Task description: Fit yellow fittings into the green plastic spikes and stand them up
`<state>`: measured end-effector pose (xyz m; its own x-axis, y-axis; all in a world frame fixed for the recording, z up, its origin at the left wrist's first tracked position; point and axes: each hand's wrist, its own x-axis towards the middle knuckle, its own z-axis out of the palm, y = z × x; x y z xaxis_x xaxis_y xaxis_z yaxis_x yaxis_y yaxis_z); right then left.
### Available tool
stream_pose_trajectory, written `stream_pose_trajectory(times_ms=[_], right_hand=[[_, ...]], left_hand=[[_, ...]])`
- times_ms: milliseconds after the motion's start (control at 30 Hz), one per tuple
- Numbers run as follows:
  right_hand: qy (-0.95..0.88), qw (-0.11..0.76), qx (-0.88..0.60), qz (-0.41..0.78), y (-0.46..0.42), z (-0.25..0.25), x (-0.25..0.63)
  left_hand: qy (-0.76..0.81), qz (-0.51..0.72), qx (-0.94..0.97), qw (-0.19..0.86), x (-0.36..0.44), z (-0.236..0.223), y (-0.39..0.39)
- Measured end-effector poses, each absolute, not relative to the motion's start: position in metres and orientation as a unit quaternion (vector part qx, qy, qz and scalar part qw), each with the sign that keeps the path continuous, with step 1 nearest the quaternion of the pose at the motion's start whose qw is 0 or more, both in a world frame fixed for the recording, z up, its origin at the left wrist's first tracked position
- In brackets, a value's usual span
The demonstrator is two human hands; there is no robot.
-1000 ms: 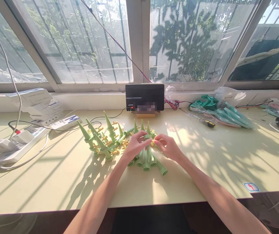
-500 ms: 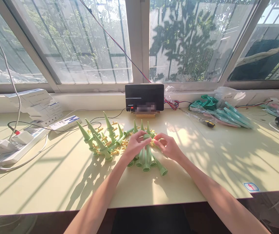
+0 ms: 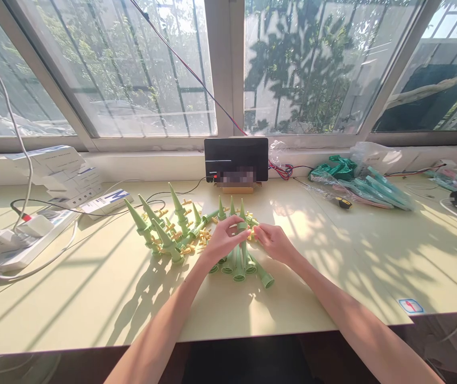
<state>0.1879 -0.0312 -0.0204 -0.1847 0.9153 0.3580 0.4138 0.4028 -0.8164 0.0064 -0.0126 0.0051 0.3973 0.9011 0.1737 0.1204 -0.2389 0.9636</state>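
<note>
My left hand [image 3: 226, 237] is closed round the collar of a green plastic watering spike [image 3: 243, 249], its tip pointing down. Beside it my right hand [image 3: 275, 242] pinches at the spike's side, where small yellow valves [image 3: 251, 233] show; what lies between its fingertips is mostly hidden. Below the hands, several loose green spikes [image 3: 239, 271] lie with their open ends facing me. To the left, green spikes with yellow valves [image 3: 168, 242] stand and lie in a cluster. More green tips [image 3: 232, 204] rise just behind my hands.
A dark tablet [image 3: 236, 157] leans by the window. White boxes [image 3: 62, 173] and a power strip [image 3: 32, 245] with cables stand at left. Packets of bluish-green pieces [image 3: 378, 189] and a black-and-yellow tool [image 3: 344, 202] lie at right. The table's front edge [image 3: 252, 337] runs before me.
My right hand's fingers have drawn closer together by the spike and turned slightly. The left hand keeps its grip, and the spike in it has shifted only slightly.
</note>
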Motion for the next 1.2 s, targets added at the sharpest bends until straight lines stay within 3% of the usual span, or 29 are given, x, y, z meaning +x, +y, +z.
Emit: stream_pose_trajectory(times_ms=[400, 1200], right_hand=[[-0.698, 0.464, -0.43, 0.336, -0.0332, -0.0177, 0.1888], [-0.718, 0.432, -0.466, 0.285, -0.0323, -0.0198, 0.1856]], left_hand=[[0.386, 0.43, 0.657, 0.484, 0.0054, 0.0059, -0.0118], [0.366, 0.397, 0.664, 0.517, 0.0094, 0.0069, -0.0153]])
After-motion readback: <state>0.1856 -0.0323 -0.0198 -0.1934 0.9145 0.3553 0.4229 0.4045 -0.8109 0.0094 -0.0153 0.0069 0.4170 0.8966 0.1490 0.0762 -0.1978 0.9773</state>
